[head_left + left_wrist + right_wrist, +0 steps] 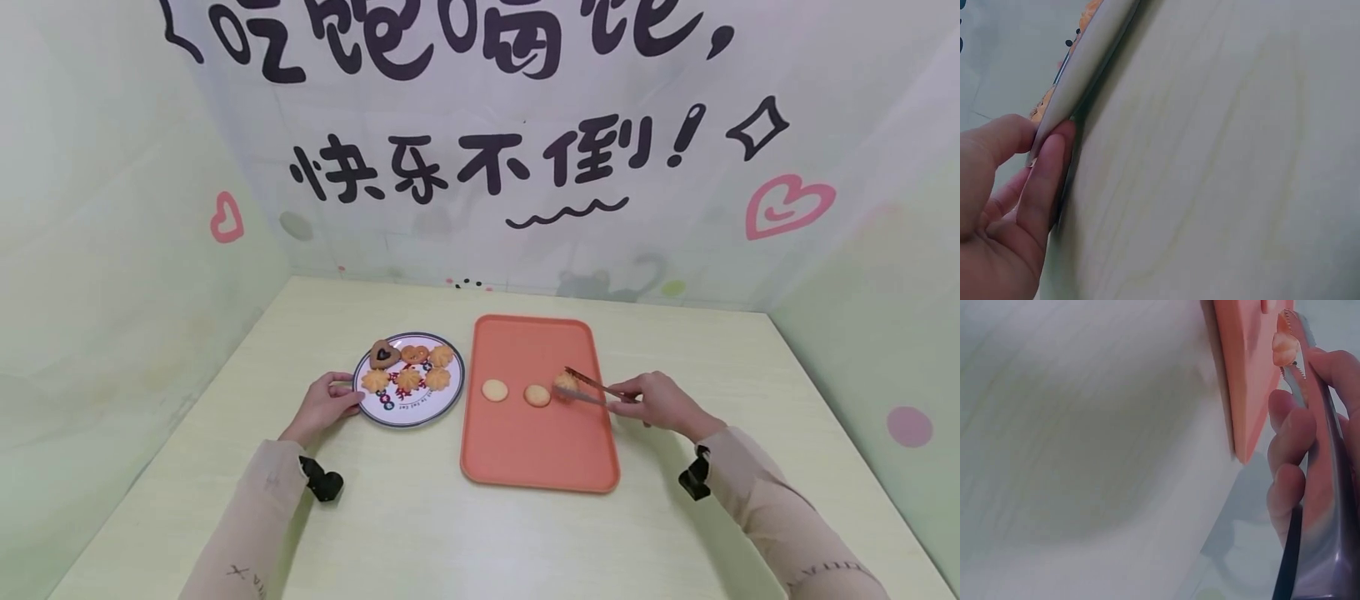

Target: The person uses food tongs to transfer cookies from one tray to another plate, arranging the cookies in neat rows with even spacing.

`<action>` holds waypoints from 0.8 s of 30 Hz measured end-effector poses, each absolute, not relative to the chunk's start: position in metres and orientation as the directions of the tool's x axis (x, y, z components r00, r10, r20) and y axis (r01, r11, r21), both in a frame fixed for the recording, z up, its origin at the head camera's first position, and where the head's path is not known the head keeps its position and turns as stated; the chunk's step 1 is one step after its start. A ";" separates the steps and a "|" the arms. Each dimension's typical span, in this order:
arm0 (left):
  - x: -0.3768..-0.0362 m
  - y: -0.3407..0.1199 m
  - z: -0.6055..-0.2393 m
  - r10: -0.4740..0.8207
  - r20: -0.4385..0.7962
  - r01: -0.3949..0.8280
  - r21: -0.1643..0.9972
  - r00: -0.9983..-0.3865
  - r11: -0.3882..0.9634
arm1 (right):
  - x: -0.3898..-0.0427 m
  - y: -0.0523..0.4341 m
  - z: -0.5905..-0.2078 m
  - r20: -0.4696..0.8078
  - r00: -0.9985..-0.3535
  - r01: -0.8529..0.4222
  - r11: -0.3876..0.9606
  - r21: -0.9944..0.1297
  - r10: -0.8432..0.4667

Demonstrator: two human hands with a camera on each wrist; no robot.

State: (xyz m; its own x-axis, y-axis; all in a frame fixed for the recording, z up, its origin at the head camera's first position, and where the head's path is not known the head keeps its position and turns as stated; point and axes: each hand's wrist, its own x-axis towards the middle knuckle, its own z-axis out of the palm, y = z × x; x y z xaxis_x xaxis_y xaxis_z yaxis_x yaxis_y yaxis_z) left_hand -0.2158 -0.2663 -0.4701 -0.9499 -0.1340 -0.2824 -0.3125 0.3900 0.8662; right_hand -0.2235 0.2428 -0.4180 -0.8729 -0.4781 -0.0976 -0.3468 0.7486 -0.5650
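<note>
Cookie (566,382) in tongs (588,390) gripped by right hand (654,402) over tray (540,454); left hand (326,403) pinching plate (411,415) rim.

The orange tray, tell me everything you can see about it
The orange tray is a flat salmon-orange rectangle with rounded corners and a low raised rim, plastic by its look. It lies flat on the pale table, just right of the plate and apart from it. Two round pale cookies rest on it. Over its right side, metal tongs in the right hand pinch a flower-shaped cookie. No hand touches the tray.
</note>
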 end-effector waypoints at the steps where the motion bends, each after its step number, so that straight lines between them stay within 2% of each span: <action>1: -0.216 -0.266 -0.470 -0.134 -0.285 -0.315 0.867 -0.949 0.386 | -0.224 0.241 -0.416 -0.093 -0.872 -0.351 0.748 -0.564 -0.480; 6: -0.215 -0.265 -0.471 -0.146 -0.286 -0.321 0.869 -0.947 0.376 | -0.229 0.231 -0.408 -0.069 -0.860 -0.382 0.728 -0.569 -0.505; 12: -0.214 -0.266 -0.473 -0.151 -0.271 -0.308 0.884 -0.951 0.353 | -0.238 0.207 -0.400 -0.036 -0.817 -0.449 0.674 -0.587 -0.575; 17: -0.214 -0.267 -0.476 -0.142 -0.263 -0.296 0.895 -0.954 0.334 | -0.246 0.178 -0.394 0.031 -0.761 -0.555 0.625 -0.548 -0.648; 21: -0.213 -0.267 -0.477 -0.144 -0.253 -0.287 0.899 -0.957 0.330 | -0.250 0.150 -0.386 0.017 -0.721 -0.589 0.601 -0.540 -0.692; 24: -0.214 -0.267 -0.478 -0.140 -0.250 -0.283 0.904 -0.958 0.322 | -0.251 0.127 -0.379 0.013 -0.695 -0.641 0.612 -0.463 -0.719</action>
State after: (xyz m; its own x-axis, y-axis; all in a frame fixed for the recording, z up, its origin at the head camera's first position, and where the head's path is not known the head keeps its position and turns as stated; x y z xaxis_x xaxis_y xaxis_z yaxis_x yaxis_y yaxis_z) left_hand -0.2137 -0.2665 -0.4778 -0.9581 -0.1401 -0.2500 -0.2829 0.3220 0.9035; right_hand -0.2514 0.1270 -0.3791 -0.6951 -0.7188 0.0127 -0.6412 0.6119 -0.4630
